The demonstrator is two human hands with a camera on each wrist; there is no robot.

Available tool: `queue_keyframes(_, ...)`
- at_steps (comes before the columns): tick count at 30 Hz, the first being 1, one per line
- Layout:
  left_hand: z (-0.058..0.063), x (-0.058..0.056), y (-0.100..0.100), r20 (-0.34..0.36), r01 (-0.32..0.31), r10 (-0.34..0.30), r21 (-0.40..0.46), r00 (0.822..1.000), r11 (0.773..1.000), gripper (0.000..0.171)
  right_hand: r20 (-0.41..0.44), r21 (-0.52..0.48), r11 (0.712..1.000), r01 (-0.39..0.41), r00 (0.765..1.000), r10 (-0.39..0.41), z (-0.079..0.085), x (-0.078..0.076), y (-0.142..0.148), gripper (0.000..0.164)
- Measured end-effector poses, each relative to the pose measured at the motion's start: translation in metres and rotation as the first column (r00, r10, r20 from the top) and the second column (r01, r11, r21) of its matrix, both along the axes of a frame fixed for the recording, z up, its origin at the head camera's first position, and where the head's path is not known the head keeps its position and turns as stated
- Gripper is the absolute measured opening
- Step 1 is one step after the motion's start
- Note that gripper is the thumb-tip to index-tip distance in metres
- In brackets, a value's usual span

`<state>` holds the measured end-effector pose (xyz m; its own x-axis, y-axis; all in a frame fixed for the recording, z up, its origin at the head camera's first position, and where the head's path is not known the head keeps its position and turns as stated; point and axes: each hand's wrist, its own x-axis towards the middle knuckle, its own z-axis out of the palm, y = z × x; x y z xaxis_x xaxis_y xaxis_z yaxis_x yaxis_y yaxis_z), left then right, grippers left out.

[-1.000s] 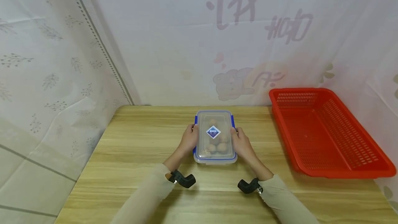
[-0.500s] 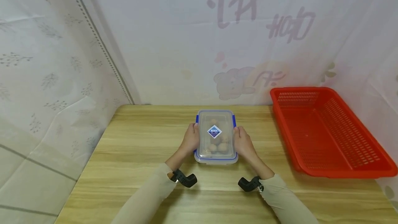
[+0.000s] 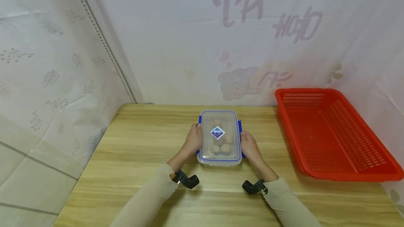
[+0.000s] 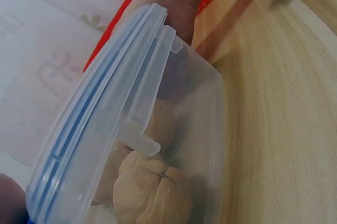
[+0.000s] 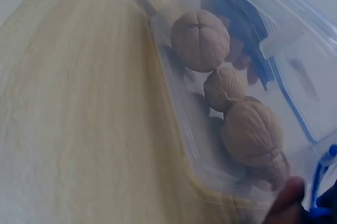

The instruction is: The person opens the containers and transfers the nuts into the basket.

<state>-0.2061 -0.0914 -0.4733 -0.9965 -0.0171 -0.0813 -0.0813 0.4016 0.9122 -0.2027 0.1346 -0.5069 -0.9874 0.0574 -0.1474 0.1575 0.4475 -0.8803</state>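
Observation:
A clear plastic food container (image 3: 206, 120) with a lid stands on the wooden table, a diamond-shaped blue label (image 3: 217, 132) on its lid. Several walnuts (image 5: 200, 41) lie inside, seen through the walls in both wrist views. My left hand (image 3: 193, 140) grips the container's left side, thumb along the lid's edge. At the right side my right hand (image 3: 250, 147) holds on by the blue latch (image 3: 240, 126), which sticks outward from the lid. The right wrist view has a fingertip (image 5: 288, 200) beside that blue latch; most of this hand is out of that view.
A red plastic basket (image 3: 291, 143) with slotted walls stands to the right on the table (image 3: 142, 139). Printed white cloth (image 3: 173, 45) hangs behind the table and at both sides. Black wrist mounts (image 3: 187, 179) sit on both wrists.
The right blue latch has swung outward from the container's side, and my right hand has shifted slightly right and down with it. The left hand keeps its grip.

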Motion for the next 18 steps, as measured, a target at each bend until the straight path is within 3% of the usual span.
queue_keyframes(4, 0.001, 0.0, 0.001, -0.009, -0.005, 0.005, -0.017, 1.0, 1.0, 0.043, 0.044, -0.061, 0.998, 0.0, 0.999, 0.003, 0.0, 0.0, 0.001, 0.049)
queue_keyframes(8, 0.001, 0.0, 0.0, -0.007, -0.008, 0.008, -0.024, 1.0, 1.0, 0.043, -0.003, -0.091, 0.996, -0.013, 1.0, 0.013, 0.005, 0.001, -0.003, 0.06)
queue_keyframes(12, 0.003, 0.001, 0.0, 0.015, -0.009, 0.01, -0.032, 1.0, 0.999, 0.045, -0.076, -0.136, 0.986, -0.097, 0.993, 0.087, 0.011, 0.003, -0.011, 0.071)
queue_keyframes(18, 0.003, 0.0, -0.002, 0.018, -0.011, 0.012, -0.084, 1.0, 0.996, 0.044, -0.071, -0.195, 0.973, -0.123, 0.991, 0.111, 0.011, 0.007, -0.019, 0.071)
